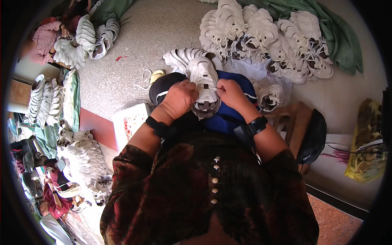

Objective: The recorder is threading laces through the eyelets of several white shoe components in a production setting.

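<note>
A white sneaker (203, 79) with a mesh upper lies in my lap, its dark-lined opening toward me. At the left side of its tongue, my left hand (181, 98) is closed on the shoelace, which the fingers mostly hide. Across from it, my right hand (232, 93) pinches a white shoelace (215, 88) between thumb and fingers. Just beyond the sneaker rests a nested row of white shoes (179, 59). Dark and blue cloth (234, 79) covers my lap under the sneaker.
Heaped white shoes (261, 34) lie at the far right beside green cloth (343, 45). More shoe piles (81, 159) stand at the left, where other people (47, 41) sit. A white box (132, 118) is by my left knee. A wooden stool (296, 126) stands at my right.
</note>
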`<state>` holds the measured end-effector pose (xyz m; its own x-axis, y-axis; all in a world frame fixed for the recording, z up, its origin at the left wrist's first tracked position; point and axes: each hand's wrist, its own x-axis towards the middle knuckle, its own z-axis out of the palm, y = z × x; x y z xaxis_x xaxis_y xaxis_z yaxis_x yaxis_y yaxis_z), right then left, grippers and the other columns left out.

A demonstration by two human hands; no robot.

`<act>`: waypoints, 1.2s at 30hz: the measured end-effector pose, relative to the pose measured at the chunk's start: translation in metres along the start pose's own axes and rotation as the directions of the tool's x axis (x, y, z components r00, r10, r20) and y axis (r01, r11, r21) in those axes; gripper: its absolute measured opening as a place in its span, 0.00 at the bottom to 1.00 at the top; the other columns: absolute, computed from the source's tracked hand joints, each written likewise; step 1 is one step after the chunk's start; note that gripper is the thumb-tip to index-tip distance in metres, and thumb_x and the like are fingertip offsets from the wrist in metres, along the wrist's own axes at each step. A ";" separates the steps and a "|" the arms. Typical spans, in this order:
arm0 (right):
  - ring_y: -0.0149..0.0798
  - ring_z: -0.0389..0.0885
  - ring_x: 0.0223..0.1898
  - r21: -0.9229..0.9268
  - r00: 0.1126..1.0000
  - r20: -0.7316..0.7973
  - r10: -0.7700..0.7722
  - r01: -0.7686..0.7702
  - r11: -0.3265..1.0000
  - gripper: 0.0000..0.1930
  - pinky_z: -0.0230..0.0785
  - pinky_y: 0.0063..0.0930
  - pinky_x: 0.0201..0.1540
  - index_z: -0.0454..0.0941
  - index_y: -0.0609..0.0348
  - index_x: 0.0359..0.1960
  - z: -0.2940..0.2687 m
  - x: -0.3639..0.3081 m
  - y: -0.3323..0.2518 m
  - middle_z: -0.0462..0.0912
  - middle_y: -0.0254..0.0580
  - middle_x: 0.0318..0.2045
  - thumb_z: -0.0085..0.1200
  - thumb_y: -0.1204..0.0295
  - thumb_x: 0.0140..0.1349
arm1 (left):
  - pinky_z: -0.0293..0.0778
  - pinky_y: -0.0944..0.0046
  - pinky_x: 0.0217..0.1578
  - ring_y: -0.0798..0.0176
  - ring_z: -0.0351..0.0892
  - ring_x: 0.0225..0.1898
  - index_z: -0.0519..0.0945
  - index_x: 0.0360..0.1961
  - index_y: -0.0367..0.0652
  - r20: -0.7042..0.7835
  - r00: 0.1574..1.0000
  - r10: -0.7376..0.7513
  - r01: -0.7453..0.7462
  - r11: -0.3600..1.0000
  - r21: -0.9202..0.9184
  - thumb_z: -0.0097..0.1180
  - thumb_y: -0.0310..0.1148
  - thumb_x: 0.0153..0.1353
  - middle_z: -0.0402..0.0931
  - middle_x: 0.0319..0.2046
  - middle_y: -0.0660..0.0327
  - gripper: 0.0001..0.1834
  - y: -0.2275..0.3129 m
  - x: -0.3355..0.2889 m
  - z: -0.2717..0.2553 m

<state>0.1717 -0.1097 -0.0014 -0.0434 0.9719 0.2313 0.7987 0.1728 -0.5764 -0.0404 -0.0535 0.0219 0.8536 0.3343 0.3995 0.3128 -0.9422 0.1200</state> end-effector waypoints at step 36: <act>0.43 0.74 0.22 -0.506 0.854 0.133 -0.504 0.495 0.706 0.02 0.66 0.32 0.31 0.71 0.56 0.22 -0.022 0.003 0.007 0.71 0.42 0.18 0.50 0.74 0.45 | 0.72 0.57 0.30 0.51 0.76 0.29 0.75 0.23 0.41 0.076 0.988 -0.134 0.148 0.966 -0.212 0.54 0.29 0.47 0.74 0.24 0.56 0.03 -0.016 0.017 0.027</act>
<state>0.1906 -0.1086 0.0122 -0.5190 0.7640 0.3834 0.8462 0.5225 0.1044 -0.0195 -0.0319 0.0019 0.8330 0.4586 0.3093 0.3400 -0.8656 0.3677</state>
